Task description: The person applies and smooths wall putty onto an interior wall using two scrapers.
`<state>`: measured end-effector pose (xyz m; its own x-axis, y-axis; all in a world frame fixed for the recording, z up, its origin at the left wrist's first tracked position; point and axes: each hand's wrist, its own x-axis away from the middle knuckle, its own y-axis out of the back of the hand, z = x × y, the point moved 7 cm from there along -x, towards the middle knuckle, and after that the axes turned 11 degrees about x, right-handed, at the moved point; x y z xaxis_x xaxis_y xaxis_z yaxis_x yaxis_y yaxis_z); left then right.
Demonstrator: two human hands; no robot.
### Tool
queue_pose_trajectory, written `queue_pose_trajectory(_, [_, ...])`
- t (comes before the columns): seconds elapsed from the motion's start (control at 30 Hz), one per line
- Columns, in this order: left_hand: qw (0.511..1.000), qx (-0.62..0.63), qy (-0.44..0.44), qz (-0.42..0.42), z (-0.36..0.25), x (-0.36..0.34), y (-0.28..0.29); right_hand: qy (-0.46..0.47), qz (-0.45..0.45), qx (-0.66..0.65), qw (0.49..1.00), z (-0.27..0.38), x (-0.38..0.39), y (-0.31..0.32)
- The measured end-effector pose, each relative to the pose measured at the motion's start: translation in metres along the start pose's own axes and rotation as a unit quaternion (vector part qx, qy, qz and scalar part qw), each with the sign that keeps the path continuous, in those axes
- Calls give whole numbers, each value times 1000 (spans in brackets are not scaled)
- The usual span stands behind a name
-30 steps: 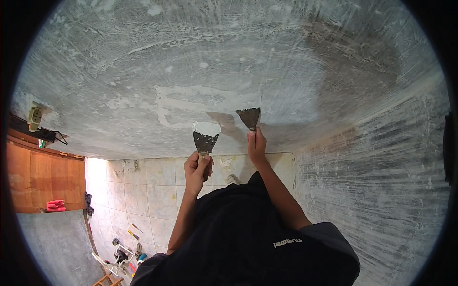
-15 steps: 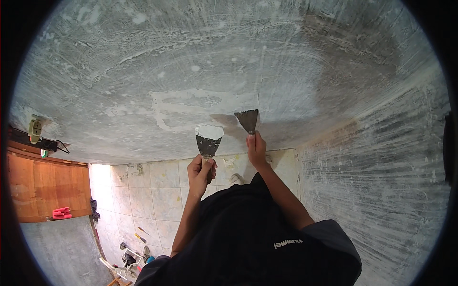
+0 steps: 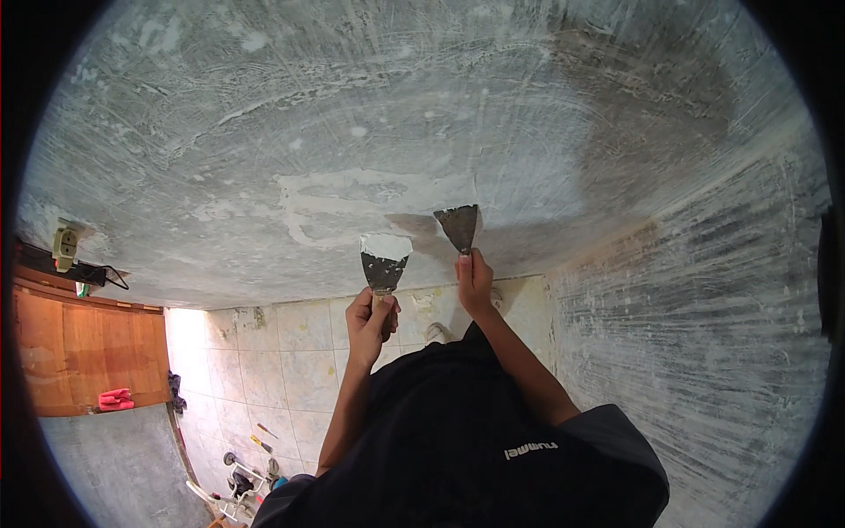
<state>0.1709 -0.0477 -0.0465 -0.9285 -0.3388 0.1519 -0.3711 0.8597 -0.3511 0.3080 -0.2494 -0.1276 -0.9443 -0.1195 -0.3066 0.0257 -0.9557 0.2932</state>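
My left hand (image 3: 371, 320) is closed round the handle of a putty knife (image 3: 384, 272), its blade pointing away from me and its front edge loaded with white filler (image 3: 385, 245). To the right, my right hand (image 3: 475, 282) grips a second putty knife (image 3: 459, 229), whose dark blade has a thin pale rim along its edge. That blade lies at the grey wall (image 3: 493, 141); whether it touches cannot be told for sure. A pale smeared patch of filler (image 3: 352, 183) marks the wall beyond the two knives.
Another wall (image 3: 687, 334), streaked grey, stands at the right. A socket (image 3: 64, 249) with a cable is at the far left, above a wooden cabinet (image 3: 79, 352) with a pink cloth (image 3: 115, 399). On the tiled floor (image 3: 304, 339) are tools and a white-framed wheeled object (image 3: 242, 488).
Both hands and knives sit almost where they were. The view has shifted very slightly; each hand keeps its hold.
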Motion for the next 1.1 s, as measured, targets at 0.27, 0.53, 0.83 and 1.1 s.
queue_pose_trajectory(0.27, [1000, 15, -3, -2, 2, 2, 5, 19, -13, 4, 1000, 20, -24, -1])
queue_pose_trajectory(0.53, [1000, 17, -5, 0, 2, 2, 5, 40, 17, 36, 998, 51, -14, 8])
queue_pose_trajectory(0.83, [1000, 12, 7, 9, -1, 1, 0, -24, 29, 147, 988, -62, 64, 42])
queue_pose_trajectory(1.1, [999, -17, 42, 18, 6, 20, -5, -102, 45, 120, 986, -30, 107, 94])
